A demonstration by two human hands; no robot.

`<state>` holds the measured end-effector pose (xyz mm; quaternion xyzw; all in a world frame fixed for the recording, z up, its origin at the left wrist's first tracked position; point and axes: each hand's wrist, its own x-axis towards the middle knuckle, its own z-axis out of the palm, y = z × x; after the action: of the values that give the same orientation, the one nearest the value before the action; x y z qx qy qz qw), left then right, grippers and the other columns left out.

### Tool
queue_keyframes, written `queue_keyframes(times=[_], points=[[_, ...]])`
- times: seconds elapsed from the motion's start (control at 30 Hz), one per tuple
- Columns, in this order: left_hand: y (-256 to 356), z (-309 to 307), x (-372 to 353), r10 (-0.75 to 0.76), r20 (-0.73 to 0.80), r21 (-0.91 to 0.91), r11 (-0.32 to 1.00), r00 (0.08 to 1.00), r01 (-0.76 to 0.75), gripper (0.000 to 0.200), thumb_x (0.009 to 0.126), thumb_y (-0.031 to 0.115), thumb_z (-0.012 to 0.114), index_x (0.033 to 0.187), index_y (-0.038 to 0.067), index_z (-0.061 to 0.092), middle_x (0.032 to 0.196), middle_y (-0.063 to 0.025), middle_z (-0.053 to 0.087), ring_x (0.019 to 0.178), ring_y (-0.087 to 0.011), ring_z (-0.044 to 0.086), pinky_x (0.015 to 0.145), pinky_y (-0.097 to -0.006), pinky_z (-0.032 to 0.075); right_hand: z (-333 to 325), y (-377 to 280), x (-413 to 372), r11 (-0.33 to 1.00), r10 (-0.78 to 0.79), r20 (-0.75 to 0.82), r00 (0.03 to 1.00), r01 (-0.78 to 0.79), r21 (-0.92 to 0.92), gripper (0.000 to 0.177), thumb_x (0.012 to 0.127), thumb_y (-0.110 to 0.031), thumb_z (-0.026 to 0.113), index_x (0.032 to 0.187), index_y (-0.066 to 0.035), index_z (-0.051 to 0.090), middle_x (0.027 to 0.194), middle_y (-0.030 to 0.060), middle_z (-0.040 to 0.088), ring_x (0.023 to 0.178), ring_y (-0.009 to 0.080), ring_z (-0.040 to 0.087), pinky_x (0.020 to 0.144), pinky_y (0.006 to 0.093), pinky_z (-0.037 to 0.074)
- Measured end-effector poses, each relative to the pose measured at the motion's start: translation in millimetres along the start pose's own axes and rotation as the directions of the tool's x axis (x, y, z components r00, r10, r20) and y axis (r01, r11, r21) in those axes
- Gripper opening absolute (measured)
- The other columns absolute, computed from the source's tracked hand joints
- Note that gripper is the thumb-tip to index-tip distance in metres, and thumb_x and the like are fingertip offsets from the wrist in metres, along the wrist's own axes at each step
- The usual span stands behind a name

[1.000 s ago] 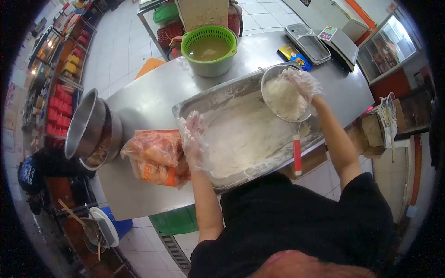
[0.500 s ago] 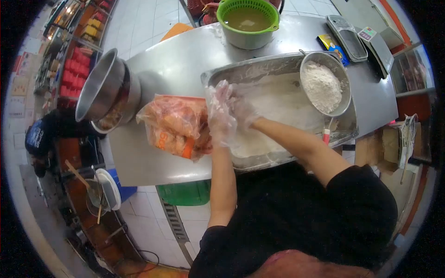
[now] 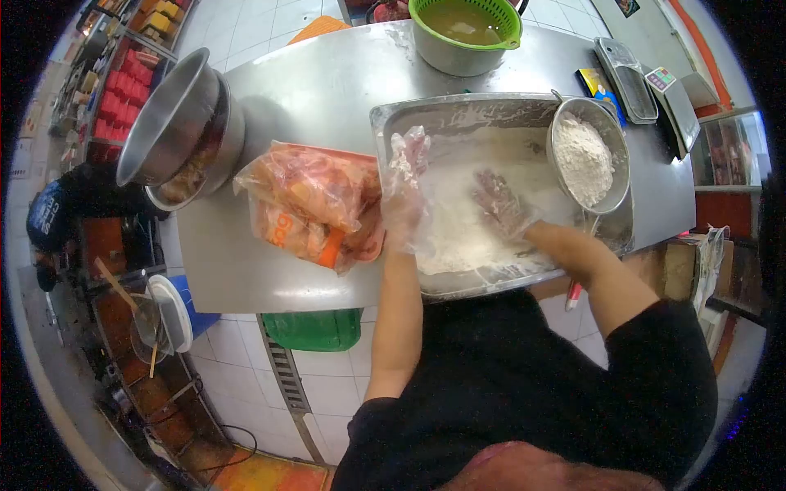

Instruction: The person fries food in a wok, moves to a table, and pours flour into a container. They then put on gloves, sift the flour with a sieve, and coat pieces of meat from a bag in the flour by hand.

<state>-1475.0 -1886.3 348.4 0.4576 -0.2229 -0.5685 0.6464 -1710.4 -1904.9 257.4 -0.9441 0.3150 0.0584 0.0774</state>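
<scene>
A clear plastic glove covers my left hand (image 3: 408, 184), which is above the left side of a metal tray (image 3: 385, 131). Its fingers stretch away from me, caked with white clumps, and I make out nothing held. My right hand (image 3: 501, 204), also gloved, has its fingers apart, palm side down, over the white flour (image 3: 463, 245) in the tray. Just left of the tray, close to my left hand, lies a clear bag of raw meat (image 3: 315, 192) with orange print, on an orange tray (image 3: 372, 245). A sieve heaped with flour (image 3: 585, 164) rests across the tray's right side.
Stacked metal bowls (image 3: 172, 119) stand at the table's left end. At the back is a pot with a green strainer (image 3: 467, 24) holding cloudy liquid. A scale (image 3: 665, 90) and a metal container (image 3: 626, 78) sit back right. Another person (image 3: 78, 213) is at far left.
My right hand has moved right, away from my left hand, and spread over the flour. My left hand stays at the tray's left side. The view has shifted slightly.
</scene>
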Motion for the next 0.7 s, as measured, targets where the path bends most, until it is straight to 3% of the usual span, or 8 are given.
queue_keyframes(times=[0.13,0.17,0.23,0.27,0.37,0.47,0.63,0.7], points=[[9.5,-2.1,-6.3,0.068,0.014,0.139,0.988,0.998,-0.069,0.044,0.099,0.03,0.031,0.132,0.002,0.041,0.13,-0.0109,0.049,0.12,-0.0225,0.047,0.098,-0.0329,0.038,21.3,-24.5,-9.1,0.972,-0.072,0.134,0.988,0.039,0.231,0.057,0.088,-0.024,0.042,0.14,-0.006,0.026,0.148,0.0147,0.017,0.139,0.0276,0.008,0.112,0.04,0.011],[-10.9,-13.9,0.3,0.072,-0.007,0.134,0.988,0.997,-0.07,0.044,0.099,0.03,0.031,0.132,0.002,0.041,0.13,-0.0109,0.049,0.12,-0.0225,0.047,0.098,-0.0329,0.038,44.0,-33.4,-10.9,0.506,0.044,0.106,0.993,-0.113,0.855,0.056,0.088,-0.022,0.043,0.139,-0.005,0.027,0.146,0.0148,0.023,0.136,0.0285,0.017,0.11,0.0408,0.017],[-61.8,-43.2,11.9,0.083,-0.025,0.238,0.968,0.996,-0.075,0.039,0.095,0.023,0.035,0.129,0.005,0.044,0.126,-0.0129,0.051,0.116,-0.0261,0.049,0.095,-0.0341,0.039,61.0,-40.4,-9.9,-0.277,0.106,0.21,0.972,-0.174,0.945,0.054,0.088,-0.02,0.045,0.137,-0.004,0.029,0.143,0.0149,0.028,0.133,0.0294,0.027,0.108,0.0417,0.024],[-74.3,-50.5,14.2,0.083,-0.031,0.273,0.959,0.996,-0.072,0.038,0.094,0.02,0.036,0.129,0.006,0.045,0.125,-0.0136,0.052,0.114,-0.0273,0.049,0.095,-0.0345,0.04,60.2,-46.3,-7.6,-0.157,0.09,0.18,0.979,-0.165,0.974,0.05,0.089,-0.021,0.045,0.133,-0.003,0.034,0.136,0.0137,0.034,0.124,0.0277,0.033,0.103,0.0397,0.029],[-65.0,-50.0,8.8,0.318,0.217,0.929,0.222,0.923,-0.295,0.038,0.088,0.012,0.04,0.125,0.008,0.048,0.118,-0.0168,0.054,0.11,-0.0326,0.049,0.091,-0.0378,0.04,54.0,-68.1,2.3,0.192,0.02,0.087,0.996,-0.089,0.977,0.038,0.09,-0.025,0.047,0.121,-0.002,0.046,0.115,0.0099,0.051,0.099,0.0228,0.051,0.087,0.0336,0.043],[-37.3,-31.9,6.4,0.089,0.14,0.444,0.885,0.986,-0.142,0.047,0.1,0.029,0.025,0.139,0.003,0.026,0.139,-0.0105,0.037,0.129,-0.0247,0.034,0.107,-0.0353,0.025,64.3,-77.3,5.2,0.294,-0.008,0.132,0.991,-0.123,0.948,0.036,0.091,-0.027,0.048,0.117,-0.002,0.051,0.105,0.0086,0.057,0.09,0.0201,0.057,0.081,0.0306,0.047],[-37.3,-26.8,4.9,0.097,0.07,0.066,0.993,0.993,-0.102,0.045,0.099,0.027,0.028,0.136,0.001,0.03,0.137,-0.011,0.04,0.126,-0.024,0.037,0.105,-0.0344,0.028,118.0,-80.9,-1.7,0.294,0.006,0.395,0.919,-0.379,0.877,0.034,0.091,-0.03,0.051,0.113,-0.004,0.052,0.097,0.0082,0.058,0.087,0.0163,0.056,0.078,0.0265,0.046],[-36.7,-24.8,7.3,0.106,0.064,0.002,0.994,0.992,-0.107,0.044,0.099,0.026,0.029,0.135,0.001,0.032,0.136,-0.0112,0.041,0.125,-0.0238,0.039,0.104,-0.034,0.029,186.0,-69.2,-20.0,-0.111,-0.031,0.596,0.802,-0.595,0.796,0.037,0.092,-0.031,0.049,0.116,-0.002,0.05,0.1,0.0087,0.058,0.091,0.0151,0.055,0.08,0.0285,0.045]])
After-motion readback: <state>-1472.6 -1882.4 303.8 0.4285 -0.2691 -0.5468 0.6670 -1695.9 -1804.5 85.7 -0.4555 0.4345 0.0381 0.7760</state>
